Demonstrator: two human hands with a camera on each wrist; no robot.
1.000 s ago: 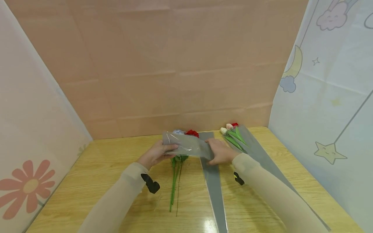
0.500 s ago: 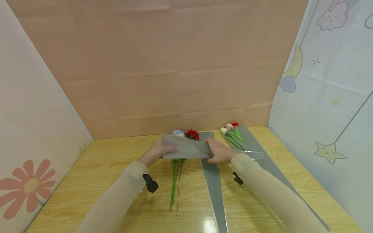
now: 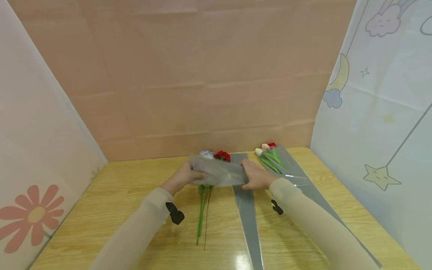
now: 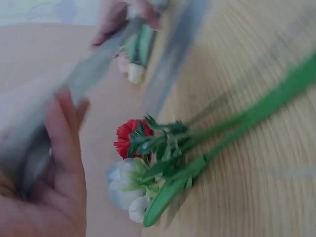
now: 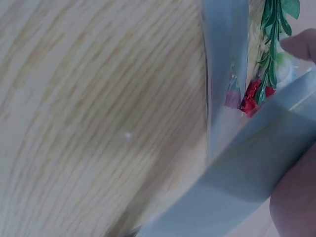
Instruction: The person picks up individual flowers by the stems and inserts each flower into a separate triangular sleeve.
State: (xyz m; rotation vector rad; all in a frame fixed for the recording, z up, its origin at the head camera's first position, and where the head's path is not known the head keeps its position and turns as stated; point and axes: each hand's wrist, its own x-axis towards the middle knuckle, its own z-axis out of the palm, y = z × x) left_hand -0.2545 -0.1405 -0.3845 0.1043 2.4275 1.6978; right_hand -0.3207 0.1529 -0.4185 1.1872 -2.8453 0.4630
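Observation:
A grey see-through plastic wrapping sheet (image 3: 221, 173) is stretched between both hands above the table. My left hand (image 3: 182, 177) pinches its left end, thumb in front. At the right end, my right hand (image 3: 256, 175) grips it with thumb and fingers. Behind and under the sheet lie artificial flowers: a red carnation (image 3: 222, 155) and a pale blue-white bloom (image 3: 206, 153). Their green stems (image 3: 201, 219) run toward me on the table. The left wrist view shows the carnation (image 4: 131, 138) with its leaves, apart from the left hand (image 4: 61, 148). The sheet hides part of the leaves.
A narrow grey plastic strip (image 3: 248, 221) lies lengthwise on the wooden table (image 3: 111, 210), right of the stems. Farther right, white, pink and red artificial tulips (image 3: 268, 157) lie on a long grey wrapper (image 3: 320, 197). Cloth backdrops (image 3: 202, 75) stand at the back and sides.
The sheet has come down slightly, and more of the red carnation shows above its edge. A clear flap now shows right of my right hand. Both hands keep their hold.

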